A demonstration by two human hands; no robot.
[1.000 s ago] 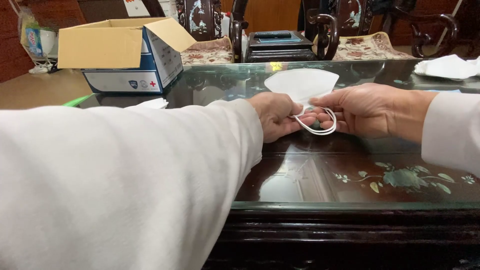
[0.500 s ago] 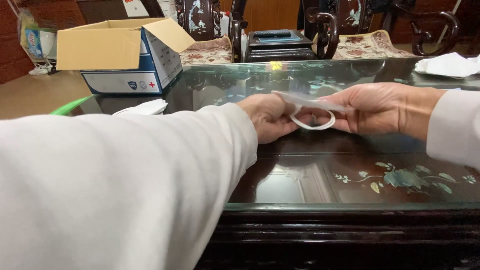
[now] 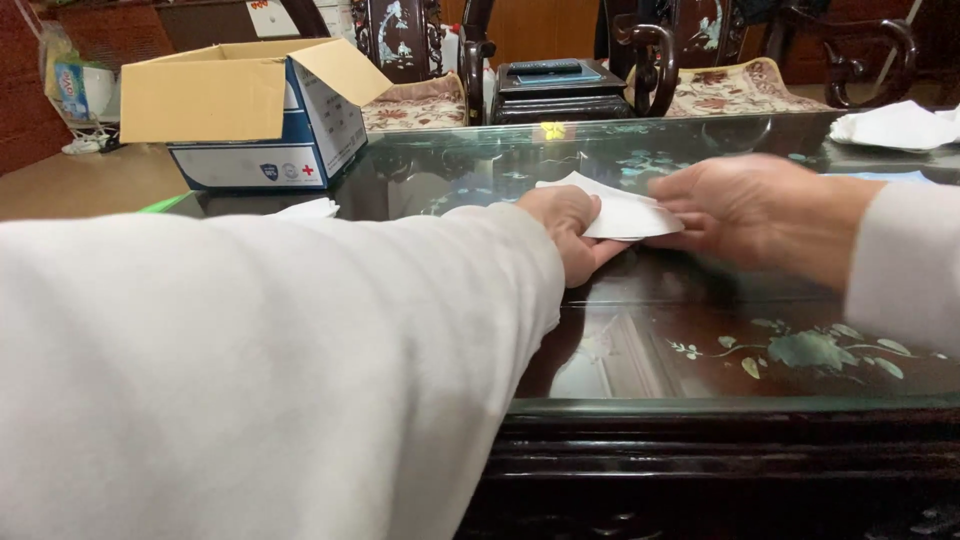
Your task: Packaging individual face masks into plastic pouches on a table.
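While both hands [image 3: 660,220] grip white mask [image 3: 620,212], cardboard box [image 3: 250,110] gapes open.

Warm indoor light; glare on glass tabletop [image 3: 700,300]; right hand [image 3: 760,215] motion-blurred.

An open cardboard box [image 3: 250,110] stands at the far left of the glass-topped table [image 3: 700,300], its brown flaps raised and spread. Its lower walls are white with a dark blue band along the bottom, and the front carries a small blue shield mark and a red cross (both tiny). Behind it, at the left edge, a blue and white packet [image 3: 72,85] sits inside clear plastic wrap. On the wall at the top, a white sign [image 3: 270,17] with a red mark is partly cut off by the frame. No screen shows anywhere in view.
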